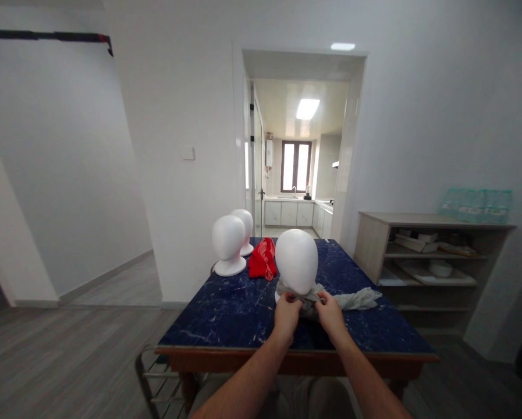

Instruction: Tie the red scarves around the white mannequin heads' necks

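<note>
A white foam mannequin head (296,259) stands upright on the table before me. A grey scarf (360,299) is wrapped around its neck, and one long end trails over the tabletop to the right. My left hand (287,314) pinches the scarf at the front left of the neck. At the front right, my right hand (329,311) also has its fingers closed on the scarf. The two hands are a short gap apart, just below the chin. The fingers partly hide the cloth, and the head's base is mostly covered.
The table (226,314) has a dark blue marbled top. Two more white mannequin heads, one nearer (228,244) and one behind (244,230), stand at the back left. A red cloth (263,259) lies beside them. A shelf unit (435,219) stands to the right, bottles (479,205) on top.
</note>
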Demonstrator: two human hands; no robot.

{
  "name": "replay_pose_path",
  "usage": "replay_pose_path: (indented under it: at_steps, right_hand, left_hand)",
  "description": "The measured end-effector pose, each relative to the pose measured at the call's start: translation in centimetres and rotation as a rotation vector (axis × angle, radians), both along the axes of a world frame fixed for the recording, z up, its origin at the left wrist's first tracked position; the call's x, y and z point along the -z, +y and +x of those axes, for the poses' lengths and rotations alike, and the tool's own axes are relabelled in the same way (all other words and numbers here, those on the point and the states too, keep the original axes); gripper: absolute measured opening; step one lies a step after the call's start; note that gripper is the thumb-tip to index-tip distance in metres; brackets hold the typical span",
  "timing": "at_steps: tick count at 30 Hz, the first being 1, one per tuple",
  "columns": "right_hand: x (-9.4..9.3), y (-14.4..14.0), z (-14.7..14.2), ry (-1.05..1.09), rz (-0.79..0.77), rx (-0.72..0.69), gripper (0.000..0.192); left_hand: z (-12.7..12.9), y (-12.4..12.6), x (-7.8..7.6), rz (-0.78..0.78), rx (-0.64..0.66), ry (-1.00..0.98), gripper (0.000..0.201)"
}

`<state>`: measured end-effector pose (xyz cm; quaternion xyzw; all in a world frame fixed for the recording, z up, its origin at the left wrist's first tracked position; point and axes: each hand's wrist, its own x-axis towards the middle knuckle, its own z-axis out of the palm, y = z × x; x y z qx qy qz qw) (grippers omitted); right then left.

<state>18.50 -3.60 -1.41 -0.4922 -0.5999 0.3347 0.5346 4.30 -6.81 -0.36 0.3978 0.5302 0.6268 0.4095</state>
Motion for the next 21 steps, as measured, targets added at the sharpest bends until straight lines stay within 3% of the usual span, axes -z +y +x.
replay_pose_path:
  at_steps: [5, 9, 12, 15, 17, 21]
  right_hand:
    - [0.4, 0.3, 0.4, -0.359, 0.136, 0.077, 0.022]
    - [-0.3, 0.3, 0.8, -0.678, 0.213, 0.185, 0.029]
    - [-1.3, 0.3, 1.2, -0.834, 0.293, 0.243, 0.027]
    - [-2.2, 0.3, 1.1, -0.915, 0.396, 0.25, 0.025]
    - [-2.4, 0.2, 0.8, -0.925, 0.4, 0.235, 0.026]
    - [-2.2, -1.5, 0.3, -0.781, 0.355, 0.101, 0.031]
  left_hand:
    - [-0.3, 0.0, 0.3, -0.004, 0.141, -0.379, 0.028]
    - [-1.2, 0.0, -0.1, 0.004, 0.178, -0.361, 0.034]
    - [-2.1, -0.1, -0.8, -0.063, 0.296, -0.311, 0.04]
    - [-2.8, -0.4, -1.5, -0.166, 0.407, -0.289, 0.053]
    - [-3.0, -0.6, -1.6, -0.199, 0.413, -0.287, 0.059]
    - [-2.5, -0.9, -1.3, -0.118, 0.388, -0.337, 0.057]
